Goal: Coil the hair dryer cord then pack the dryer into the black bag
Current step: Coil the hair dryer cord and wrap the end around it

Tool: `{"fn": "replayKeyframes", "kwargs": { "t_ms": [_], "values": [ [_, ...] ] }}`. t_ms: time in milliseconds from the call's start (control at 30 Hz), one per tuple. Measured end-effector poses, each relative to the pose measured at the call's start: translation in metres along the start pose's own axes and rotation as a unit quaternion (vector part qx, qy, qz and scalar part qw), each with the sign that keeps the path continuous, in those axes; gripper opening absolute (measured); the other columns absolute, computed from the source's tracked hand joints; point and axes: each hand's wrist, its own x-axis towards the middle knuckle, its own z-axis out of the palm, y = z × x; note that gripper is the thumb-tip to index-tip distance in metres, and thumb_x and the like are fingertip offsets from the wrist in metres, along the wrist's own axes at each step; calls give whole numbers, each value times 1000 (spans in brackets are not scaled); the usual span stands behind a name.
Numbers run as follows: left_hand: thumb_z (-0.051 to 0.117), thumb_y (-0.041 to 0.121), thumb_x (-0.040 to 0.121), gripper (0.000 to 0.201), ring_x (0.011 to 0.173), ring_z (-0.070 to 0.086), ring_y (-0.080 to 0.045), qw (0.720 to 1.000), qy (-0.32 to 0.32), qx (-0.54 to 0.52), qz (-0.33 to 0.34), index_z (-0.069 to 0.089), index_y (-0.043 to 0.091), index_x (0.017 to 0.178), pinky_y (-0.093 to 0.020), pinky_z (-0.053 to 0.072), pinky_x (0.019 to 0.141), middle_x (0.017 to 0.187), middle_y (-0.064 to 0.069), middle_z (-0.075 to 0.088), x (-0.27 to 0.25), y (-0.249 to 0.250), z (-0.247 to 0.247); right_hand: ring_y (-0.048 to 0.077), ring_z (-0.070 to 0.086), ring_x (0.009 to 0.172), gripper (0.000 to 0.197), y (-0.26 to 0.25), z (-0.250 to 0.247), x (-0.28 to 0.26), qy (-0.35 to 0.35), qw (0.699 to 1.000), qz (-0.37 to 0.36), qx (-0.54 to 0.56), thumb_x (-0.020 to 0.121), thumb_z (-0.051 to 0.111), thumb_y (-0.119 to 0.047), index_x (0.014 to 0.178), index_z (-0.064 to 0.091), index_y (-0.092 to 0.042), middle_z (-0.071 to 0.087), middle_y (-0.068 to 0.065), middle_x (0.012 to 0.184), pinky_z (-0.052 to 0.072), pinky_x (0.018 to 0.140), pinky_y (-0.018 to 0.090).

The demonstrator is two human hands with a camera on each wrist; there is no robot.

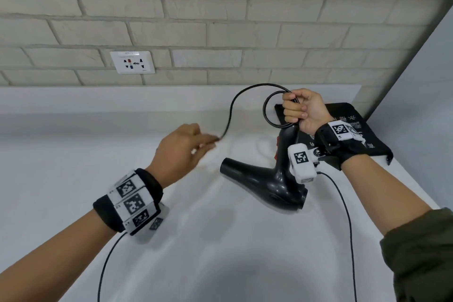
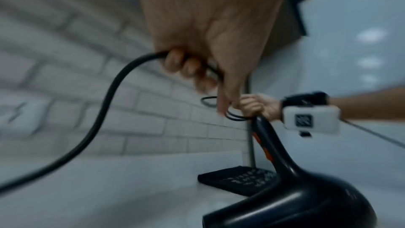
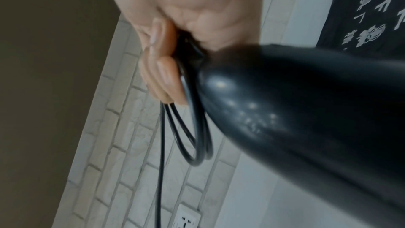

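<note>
black glossy dryer [image 1: 269, 185] hangs from the right grip [image 1: 302, 110] clutching cord loops [image 1: 269, 115]; left grip [image 1: 182, 148] pinches cord

Right hand [image 1: 304, 110] closed around the handle end of a black hair dryer [image 1: 269, 179], gripping a small loop of cord [image 1: 231, 108] with it. Left hand [image 1: 181, 149] (blurred) pinching the cord further along, above a white counter [image 1: 73, 154]. Black bag [image 1: 355, 117] flat behind the right wrist. Wall socket [image 1: 132, 62] on brick.
</note>
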Motion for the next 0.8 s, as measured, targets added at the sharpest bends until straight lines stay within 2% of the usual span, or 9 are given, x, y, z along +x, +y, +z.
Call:
{"fn": "replayKeyframes", "kwargs": {
  "t_ms": [67,133,200,367,433,533,600,700,800],
  "values": [
    [41,47,84,36,60,56,-16,976,-76,178,104,74,31,80,-18,14,44,62,4,57,6,14,5,6,20,24,20,3,10,3,0,1000,8,-11,70,49,-27,50,51,-23,30,-8,29,25,32,17],
    [40,45,91,36,79,57,-19,943,-200,230,136,71,29,92,-24,23,49,78,1,63,13,36,6,5,19,25,28,5,21,4,-7,1000,21,-19,75,39,-26,51,51,-22,32,-10,30,25,31,16],
    [40,41,93,33,91,53,-22,926,-327,163,93,68,23,99,-30,38,63,92,-2,64,25,58,3,3,25,26,29,6,32,4,-7,999,32,-37,80,36,-26,54,48,-21,34,-10,33,25,31,15],
    [52,27,92,25,79,63,-5,885,-421,-192,47,73,14,89,-18,46,85,83,9,71,79,82,-10,4,48,37,37,9,46,1,7,996,60,-73,97,21,-27,65,38,-20,53,-6,42,38,42,13],
    [48,24,93,27,62,58,0,877,-382,-291,16,70,9,89,-13,47,71,62,17,62,98,82,-13,6,55,46,40,10,46,-2,16,996,61,-63,96,28,-28,63,49,-20,59,-6,48,45,54,18],
    [43,19,97,30,39,28,-3,893,-275,-350,-62,65,4,85,-12,27,41,46,7,34,111,82,-12,12,66,61,34,12,43,-3,41,997,27,-62,94,33,-24,82,61,-10,67,2,60,53,64,20],
    [43,18,97,29,35,28,-3,898,-243,-357,-90,65,2,88,-11,25,38,47,-1,34,111,83,-8,14,65,53,34,13,43,-3,50,995,11,-83,94,31,-22,86,60,-7,61,2,47,53,58,21],
    [46,20,95,27,30,37,-2,898,-198,-368,-137,63,0,86,-10,27,35,46,-7,42,112,85,-2,12,56,38,39,12,48,-5,35,992,-2,-119,92,32,-20,68,60,-10,49,-2,33,49,55,24],
    [59,23,88,24,30,38,-1,913,-113,-346,-183,58,8,70,-8,28,36,32,10,46,121,73,-5,8,40,29,42,10,52,-9,-1,990,11,-143,95,25,-22,64,52,-13,49,-1,35,52,56,25]
  ]
}}
